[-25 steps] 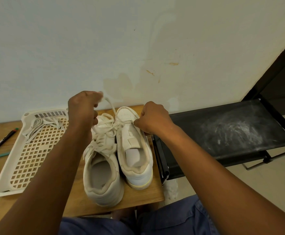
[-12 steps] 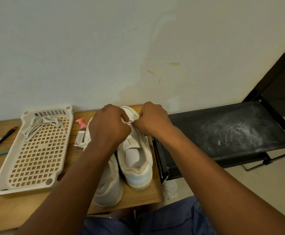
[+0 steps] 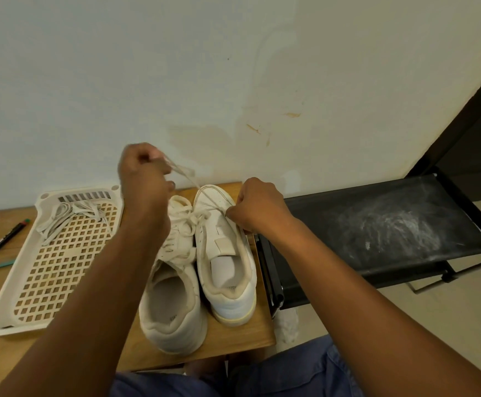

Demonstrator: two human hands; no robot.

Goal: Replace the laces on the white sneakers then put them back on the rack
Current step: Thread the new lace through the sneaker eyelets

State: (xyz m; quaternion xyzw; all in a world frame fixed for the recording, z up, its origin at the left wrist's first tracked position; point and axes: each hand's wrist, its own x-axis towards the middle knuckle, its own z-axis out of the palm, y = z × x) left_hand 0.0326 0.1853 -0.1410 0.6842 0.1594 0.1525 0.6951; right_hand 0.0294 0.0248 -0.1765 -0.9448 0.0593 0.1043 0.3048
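Head view had the two white sneakers side by side on the wooden table (image 3: 233,339), heels toward the person, toes close to the wall (image 3: 233,67). The right sneaker (image 3: 225,253) sat near the table's right edge, just beside the black rack (image 3: 391,224), whose dusty fabric shelf had plenty of open room. The left sneaker (image 3: 173,305) had its heel near the front edge and its laces already in.

Left hand (image 3: 143,179) was lifted above the toes, fist curled round a lace (image 3: 186,174) that ran taut down to the right sneaker's front eyelets. Right hand (image 3: 257,207) pinched the other end at that sneaker's right side.

Compared with half a second before, the left hand had gone from right next to the right hand up and out to the left, drawing the lace through. Right hand hadn't really budged.

Left of the sneakers was a cream plastic tray (image 3: 13,296) with a square-holed lattice bottom, a loose pile of flat laces (image 3: 70,216) at its far end. A black pen (image 3: 1,245) lay further left on the wood grain.
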